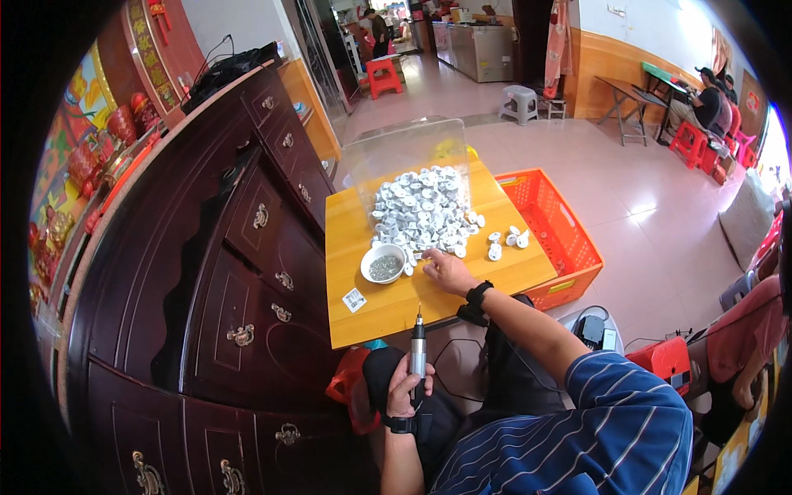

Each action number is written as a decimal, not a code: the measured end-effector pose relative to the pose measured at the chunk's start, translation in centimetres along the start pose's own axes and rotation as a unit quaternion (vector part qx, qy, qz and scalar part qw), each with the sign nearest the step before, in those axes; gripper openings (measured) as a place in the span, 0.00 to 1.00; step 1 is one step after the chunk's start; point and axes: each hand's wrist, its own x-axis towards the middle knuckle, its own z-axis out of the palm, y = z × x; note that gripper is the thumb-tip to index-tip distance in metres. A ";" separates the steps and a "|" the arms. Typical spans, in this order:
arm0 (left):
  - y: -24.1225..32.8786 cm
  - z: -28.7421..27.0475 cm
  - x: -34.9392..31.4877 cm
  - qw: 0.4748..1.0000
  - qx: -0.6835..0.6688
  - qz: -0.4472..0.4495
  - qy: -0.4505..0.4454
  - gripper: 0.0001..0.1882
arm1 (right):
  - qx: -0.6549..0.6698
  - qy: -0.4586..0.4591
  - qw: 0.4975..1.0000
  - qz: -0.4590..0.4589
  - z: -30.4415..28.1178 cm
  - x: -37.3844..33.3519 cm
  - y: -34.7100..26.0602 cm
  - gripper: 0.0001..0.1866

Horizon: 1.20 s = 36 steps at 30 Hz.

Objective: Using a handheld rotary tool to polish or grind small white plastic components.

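Upright in my left hand (404,386) is a slim silver and black electric screwdriver (418,355), its fingers wrapped round the body and its bit pointing up at the table's near edge. Over the wooden table my right hand (450,273) reaches with fingers apart beside the near edge of a big heap of small white plastic parts (419,206). I see nothing held in it, though its fingertips are small in view. Left of that hand stands a white bowl (370,273) of small metal screws (384,267). Several loose white parts (495,250) lie to the right.
The table (351,322) carries a clear plastic sheet (355,161) standing behind the heap and a white printed sticker (354,299). An orange crate (584,279) adjoins its right side. A dark wooden cabinet (247,305) rises on the left. Other people sit at the far right.
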 end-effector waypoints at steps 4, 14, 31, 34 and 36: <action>-0.2 -0.1 0.2 1.000 0.000 -0.007 -0.004 0.36 | 0.472 -0.084 0.856 0.194 -0.3 -1.8 0.6 0.14; -0.3 0.2 0.4 1.000 0.004 -0.012 0.004 0.36 | 0.553 -0.130 0.790 0.231 -0.5 -2.7 1.5 0.12; -0.1 0.5 0.3 1.000 0.011 -0.012 0.009 0.37 | 0.312 -0.104 0.937 0.120 0.6 -3.6 0.6 0.10; -0.1 0.4 0.3 1.000 0.010 -0.014 0.009 0.38 | 0.261 -0.089 0.957 0.088 0.5 -3.9 0.6 0.12; -0.1 0.3 0.2 1.000 0.006 -0.010 0.008 0.38 | 0.245 -0.086 0.965 0.044 0.3 -4.2 0.2 0.11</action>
